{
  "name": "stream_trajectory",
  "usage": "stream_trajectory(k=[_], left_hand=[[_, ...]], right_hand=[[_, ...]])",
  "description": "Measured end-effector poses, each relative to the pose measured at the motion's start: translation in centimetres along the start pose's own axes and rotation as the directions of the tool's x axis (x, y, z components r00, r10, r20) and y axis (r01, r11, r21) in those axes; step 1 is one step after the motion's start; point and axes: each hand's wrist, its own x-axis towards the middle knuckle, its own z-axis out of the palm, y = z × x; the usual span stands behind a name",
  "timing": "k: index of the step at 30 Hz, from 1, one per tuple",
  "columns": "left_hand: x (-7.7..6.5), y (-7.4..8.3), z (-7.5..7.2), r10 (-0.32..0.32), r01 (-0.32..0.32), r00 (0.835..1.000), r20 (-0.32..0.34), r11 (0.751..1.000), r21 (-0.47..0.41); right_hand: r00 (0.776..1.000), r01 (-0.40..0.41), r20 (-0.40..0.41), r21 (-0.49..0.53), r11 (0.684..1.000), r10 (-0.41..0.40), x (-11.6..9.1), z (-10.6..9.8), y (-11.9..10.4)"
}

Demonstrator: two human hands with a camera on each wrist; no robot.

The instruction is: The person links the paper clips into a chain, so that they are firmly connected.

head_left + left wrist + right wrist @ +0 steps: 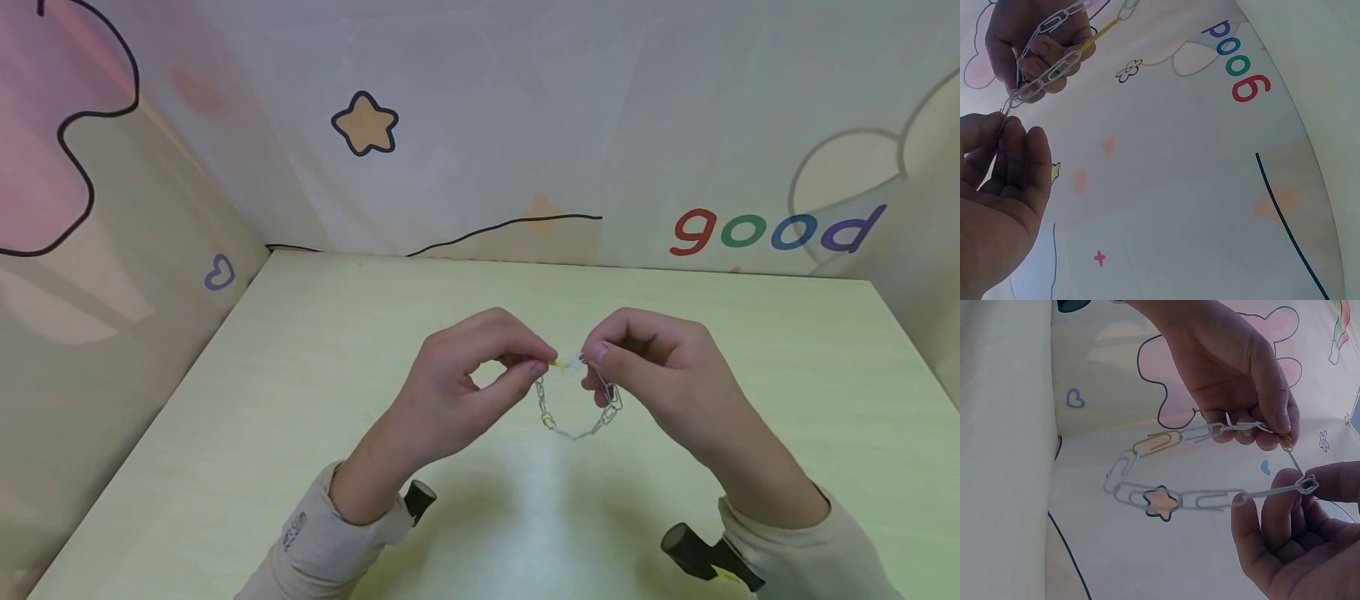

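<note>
A chain of linked paper clips (606, 414), mostly white with a few yellow ones, hangs in a loop between both hands above the table. My left hand (468, 387) pinches a yellow paper clip (1285, 442) between thumb and forefinger. Close to it on the right, my right hand (663, 362) pinches a white paper clip (1307, 484) with thumb and fingertips. A short stretch of clip wire spans the small gap between the fingertips. Another yellow clip (1159, 444) sits partway along the hanging chain. Whether the two pinched clips are linked, I cannot tell.
Beneath the hands lies a pale green tabletop (300, 358). A printed cloth backdrop (495, 125) stands along its back and left edges. Black wrist-worn devices (688, 550) sit at both cuffs.
</note>
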Motion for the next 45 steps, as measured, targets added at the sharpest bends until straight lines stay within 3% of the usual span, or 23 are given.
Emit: stream_trajectory(k=[7,13,17,20,26,29,34,38,40,45], left_hand=[[-0.1,-0.1,-0.1,-0.018,0.019,0.999,0.043,1.000,-0.023],[-0.2,0.0,-0.1,-0.103,0.105,0.992,0.069,0.994,-0.022],[-0.1,0.0,0.1,-0.247,0.252,0.959,0.139,0.968,-0.019],[-0.1,-0.1,0.3,-0.312,0.321,0.930,0.195,0.947,-0.016],[-0.3,-0.4,-0.1,-0.300,0.324,0.931,0.206,0.942,-0.091],[-0.4,-0.5,-0.6,-0.347,0.399,0.907,0.239,0.889,-0.226],[0.0,-1.6,-1.0,-0.381,0.507,0.859,0.341,0.725,-0.466],[0.2,-3.0,-1.0,-0.421,0.557,0.829,0.367,0.666,-0.496],[0.1,-3.8,-0.9,-0.475,0.602,0.799,0.369,0.639,-0.480],[-0.1,-6.1,0.0,-0.626,0.716,0.695,0.354,0.560,-0.417]], right_hand=[[0.999,0.038,-0.033,0.068,0.997,-0.036,-0.1,-0.2,-0.3],[0.998,0.068,0.010,0.089,0.994,-0.069,0.0,-0.2,-0.4],[0.995,0.083,0.041,0.098,0.992,-0.087,0.2,0.1,-0.5],[0.992,0.083,0.084,0.102,0.991,-0.092,0.4,0.5,-0.4],[0.996,0.053,0.075,0.060,0.997,-0.057,0.7,0.7,0.0],[0.997,0.007,0.082,0.039,0.999,-0.010,0.6,0.4,0.2],[0.981,-0.044,0.187,-0.001,0.999,0.043,0.4,-0.7,1.2],[0.963,-0.074,0.256,-0.024,0.997,0.078,0.8,-1.1,2.2],[0.958,-0.114,0.258,-0.047,0.992,0.122,1.1,-1.1,2.8],[0.961,-0.201,0.151,-0.203,0.958,0.233,1.4,-1.4,4.4]])
